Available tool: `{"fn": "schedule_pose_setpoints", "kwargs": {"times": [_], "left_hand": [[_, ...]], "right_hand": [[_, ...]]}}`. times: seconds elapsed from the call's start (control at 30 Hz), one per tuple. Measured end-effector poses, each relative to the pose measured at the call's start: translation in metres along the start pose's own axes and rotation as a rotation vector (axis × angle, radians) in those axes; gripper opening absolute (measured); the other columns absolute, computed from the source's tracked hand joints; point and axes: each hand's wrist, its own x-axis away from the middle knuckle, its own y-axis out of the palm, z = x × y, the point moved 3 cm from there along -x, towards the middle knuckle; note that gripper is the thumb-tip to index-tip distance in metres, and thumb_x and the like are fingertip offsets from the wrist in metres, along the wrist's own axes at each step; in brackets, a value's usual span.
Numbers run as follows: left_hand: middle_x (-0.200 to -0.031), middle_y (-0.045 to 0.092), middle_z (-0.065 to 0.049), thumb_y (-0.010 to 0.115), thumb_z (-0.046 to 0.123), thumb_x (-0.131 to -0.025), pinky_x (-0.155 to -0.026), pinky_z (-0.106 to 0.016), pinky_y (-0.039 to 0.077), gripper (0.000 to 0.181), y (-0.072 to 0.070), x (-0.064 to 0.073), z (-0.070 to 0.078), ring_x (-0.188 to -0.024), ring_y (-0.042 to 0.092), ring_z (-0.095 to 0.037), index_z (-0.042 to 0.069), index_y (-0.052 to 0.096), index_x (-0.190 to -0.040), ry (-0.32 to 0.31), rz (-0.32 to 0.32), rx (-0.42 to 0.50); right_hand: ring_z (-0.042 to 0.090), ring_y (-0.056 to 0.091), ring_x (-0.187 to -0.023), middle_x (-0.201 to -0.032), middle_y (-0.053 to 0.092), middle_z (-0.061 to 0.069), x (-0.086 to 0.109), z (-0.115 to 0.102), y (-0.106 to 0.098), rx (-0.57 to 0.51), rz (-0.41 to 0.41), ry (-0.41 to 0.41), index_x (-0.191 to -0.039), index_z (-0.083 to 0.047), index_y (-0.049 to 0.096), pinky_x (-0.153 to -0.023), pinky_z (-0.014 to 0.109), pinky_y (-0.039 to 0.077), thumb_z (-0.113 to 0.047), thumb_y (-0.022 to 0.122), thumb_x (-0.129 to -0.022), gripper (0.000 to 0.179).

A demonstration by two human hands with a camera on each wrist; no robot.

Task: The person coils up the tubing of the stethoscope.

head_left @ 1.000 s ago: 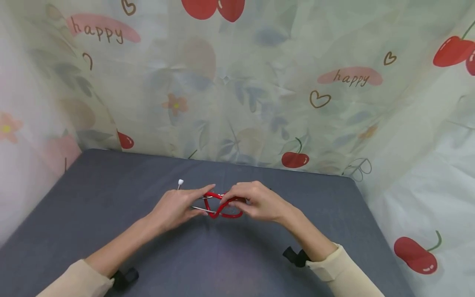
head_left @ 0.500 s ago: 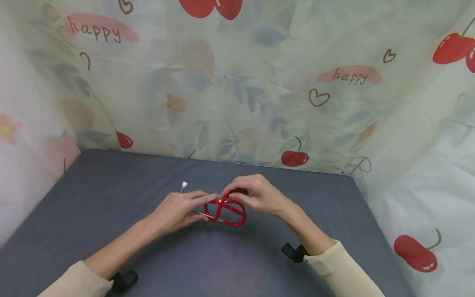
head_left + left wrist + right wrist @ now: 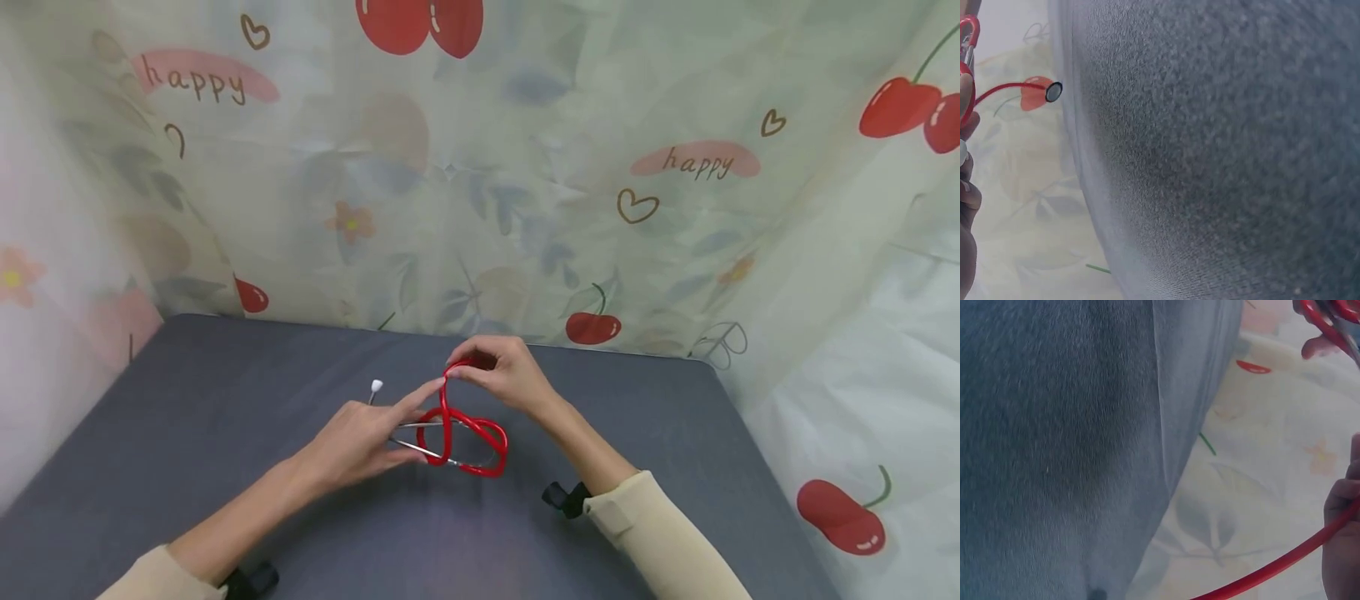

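A stethoscope with red tubing (image 3: 483,472) is held folded above the grey table. My left hand (image 3: 356,442) grips its bundled loops and metal ear tubes between thumb and fingers. One white ear tip (image 3: 377,386) sticks up behind that hand. My right hand (image 3: 504,372) pinches a strand of the tubing, raised above the loops. In the right wrist view the red tube (image 3: 1272,567) runs from the fingers (image 3: 1342,509) down out of frame. The round chest piece (image 3: 1054,92) shows at the end of the tube in the left wrist view; the right hand hides it in the head view.
A dark grey cloth-covered table (image 3: 420,550) lies under both hands. Behind it and at both sides hangs a pale curtain (image 3: 480,250) printed with cherries, flowers and hearts. Black straps (image 3: 566,500) sit at the wrists.
My right hand has moved up and away from the loops, pulling a strand of red tubing upward. The loops now hang more open and lower, while my left hand keeps its grip.
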Motion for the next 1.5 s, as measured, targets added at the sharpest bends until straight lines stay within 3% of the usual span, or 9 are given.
{"fn": "schedule_pose_setpoints", "kwargs": {"times": [0.13,0.2,0.5,0.67,0.8,0.97,1.07,1.3,1.5], "left_hand": [[-0.121,0.070,0.001,0.094,0.027,-0.068,-0.063,-0.015,0.050,0.104,0.002,0.001,0.000,-0.096,0.070,-0.006,0.021,0.037,-0.155,0.039,0.020,0.064],[-0.121,0.070,0.001,0.095,0.027,-0.065,-0.068,-0.019,0.053,0.103,0.002,0.002,-0.001,-0.099,0.070,-0.007,0.022,0.040,-0.153,0.036,0.036,0.069],[-0.112,0.072,0.001,0.097,0.036,-0.060,-0.062,-0.020,0.052,0.099,0.002,0.002,-0.003,-0.084,0.069,-0.008,0.020,0.048,-0.145,-0.038,0.058,-0.013],[-0.108,0.072,0.000,0.096,0.039,-0.061,-0.061,-0.022,0.052,0.096,0.002,0.005,-0.004,-0.080,0.069,-0.012,0.018,0.050,-0.143,-0.051,0.054,-0.012],[-0.108,0.072,0.001,0.094,0.039,-0.065,-0.064,-0.022,0.053,0.091,0.001,0.007,-0.003,-0.082,0.068,-0.009,0.019,0.050,-0.143,-0.047,0.060,0.015],[-0.101,0.072,0.002,0.093,0.036,-0.068,-0.061,-0.018,0.051,0.086,-0.009,0.006,-0.005,-0.079,0.066,-0.007,0.021,0.052,-0.142,-0.088,0.078,0.073],[-0.100,0.072,0.003,0.093,0.035,-0.068,-0.058,-0.016,0.048,0.086,-0.015,0.005,-0.009,-0.073,0.063,-0.004,0.023,0.052,-0.142,-0.123,0.100,0.091],[-0.098,0.071,0.005,0.094,0.031,-0.067,-0.055,-0.020,0.048,0.085,-0.024,0.006,-0.023,-0.055,0.047,0.000,0.026,0.052,-0.142,-0.215,0.162,0.102],[-0.108,0.064,0.005,0.094,0.029,-0.068,-0.053,-0.022,0.045,0.083,-0.027,0.006,-0.035,-0.056,0.045,-0.006,0.025,0.054,-0.141,-0.281,0.246,0.070]], "right_hand": [[0.023,0.064,-0.066,-0.086,0.072,0.009,-0.002,0.004,0.009,-0.032,-0.033,0.014,-0.098,-0.005,0.073,-0.064,0.031,0.057,-0.004,0.075,-0.087,0.012],[0.025,0.064,-0.066,-0.086,0.072,0.008,-0.002,0.007,0.012,-0.050,-0.037,0.020,-0.099,-0.006,0.074,-0.064,0.032,0.057,-0.006,0.074,-0.088,0.011],[0.017,0.068,-0.070,-0.091,0.073,-0.002,0.003,0.019,0.026,0.030,-0.048,0.102,-0.100,-0.012,0.077,-0.067,0.029,0.057,-0.013,0.073,-0.091,0.010],[0.029,0.069,-0.075,-0.095,0.074,0.007,0.007,0.026,0.032,0.040,-0.112,0.165,-0.105,-0.006,0.076,-0.070,0.037,0.058,-0.009,0.071,-0.092,0.015],[0.021,0.070,-0.086,-0.101,0.074,0.008,0.014,0.022,0.028,0.061,-0.186,0.221,-0.113,-0.005,0.074,-0.076,0.035,0.058,-0.014,0.064,-0.098,0.021],[0.010,0.068,-0.096,-0.107,0.072,-0.007,0.036,0.056,0.015,0.175,-0.272,0.365,-0.125,-0.019,0.069,-0.085,0.031,0.054,-0.039,0.052,-0.103,0.035],[0.006,0.064,-0.094,-0.107,0.070,-0.010,0.046,0.068,0.005,0.257,-0.318,0.422,-0.128,-0.020,0.067,-0.087,0.033,0.052,-0.039,0.051,-0.103,0.035],[0.015,0.067,-0.089,-0.103,0.070,-0.005,0.059,0.075,-0.009,0.294,-0.303,0.327,-0.121,-0.012,0.066,-0.083,0.031,0.054,-0.019,0.063,-0.099,0.023],[0.012,0.068,-0.089,-0.101,0.072,0.000,0.065,0.076,-0.013,0.286,-0.298,0.279,-0.117,-0.008,0.068,-0.085,0.030,0.054,-0.010,0.068,-0.095,0.023]]}}
